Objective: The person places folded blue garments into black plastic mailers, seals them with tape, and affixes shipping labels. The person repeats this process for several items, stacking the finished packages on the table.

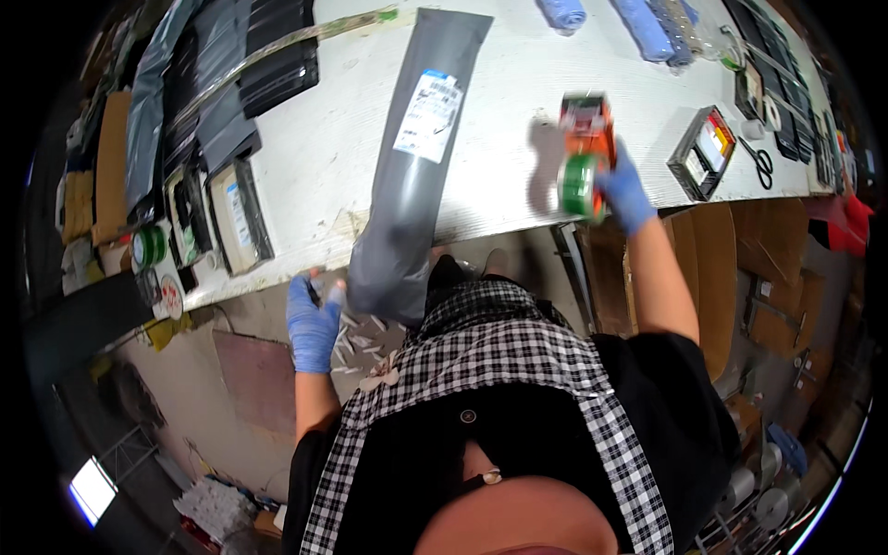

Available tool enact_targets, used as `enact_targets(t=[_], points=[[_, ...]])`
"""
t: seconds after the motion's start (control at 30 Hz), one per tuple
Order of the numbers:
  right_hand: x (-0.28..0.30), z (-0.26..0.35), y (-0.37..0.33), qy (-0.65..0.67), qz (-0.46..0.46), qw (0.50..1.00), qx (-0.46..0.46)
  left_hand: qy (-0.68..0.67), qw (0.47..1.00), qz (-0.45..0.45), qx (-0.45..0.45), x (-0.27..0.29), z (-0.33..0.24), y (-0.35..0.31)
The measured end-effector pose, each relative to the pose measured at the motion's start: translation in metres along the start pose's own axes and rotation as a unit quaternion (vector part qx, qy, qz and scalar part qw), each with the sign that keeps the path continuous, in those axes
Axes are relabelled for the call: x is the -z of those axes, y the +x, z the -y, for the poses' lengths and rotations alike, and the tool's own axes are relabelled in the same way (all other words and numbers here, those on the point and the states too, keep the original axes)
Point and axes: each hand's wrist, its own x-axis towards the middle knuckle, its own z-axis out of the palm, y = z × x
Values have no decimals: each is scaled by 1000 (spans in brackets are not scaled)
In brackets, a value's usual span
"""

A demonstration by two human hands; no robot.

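A long grey plastic mailing bag (407, 199) with a white label (430, 116) lies across the white table, its near end hanging over the front edge. Something bulky fills it. My right hand (627, 192), in a blue glove, grips an orange tape dispenser (590, 139) above the table, to the right of the bag. A roll of green tape (579, 185) sits on the dispenser. By the table's front edge, left of the bag, is my blue-gloved left hand (314, 319). Its thumb and fingers are apart, and I see nothing between them.
Dark and grey mailing bags (277, 55) are stacked at the table's left, near a box tray (239, 217). To the right stand another small box (703, 153) and scissors (758, 165). Blue rolled bundles (643, 32) lie at the back. Cardboard sheets (708, 259) lean below the table.
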Motion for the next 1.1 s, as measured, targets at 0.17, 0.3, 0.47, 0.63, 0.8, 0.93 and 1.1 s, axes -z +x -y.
enact_targets(t=[0.17,0.3,0.47,0.63,0.8,0.93,1.1], points=[[-66,-57,-101,-122,225,957,139,-217,959,170,-64,-18,-104,-33],[-117,-45,-123,-241,215,873,365,-319,920,222,50,-40,-111,-56],[-126,-63,-133,-293,234,853,363,-208,966,155,-5,-34,-94,-54],[-79,-71,-142,-400,130,849,321,-152,988,-25,21,13,-72,17],[-71,-124,-134,-410,153,850,295,246,952,-82,-161,-42,-41,40],[-84,-140,-121,-412,136,852,294,209,928,-183,-248,-56,-47,20],[-90,-147,-112,-420,169,861,231,101,974,201,-13,-70,-87,-15]])
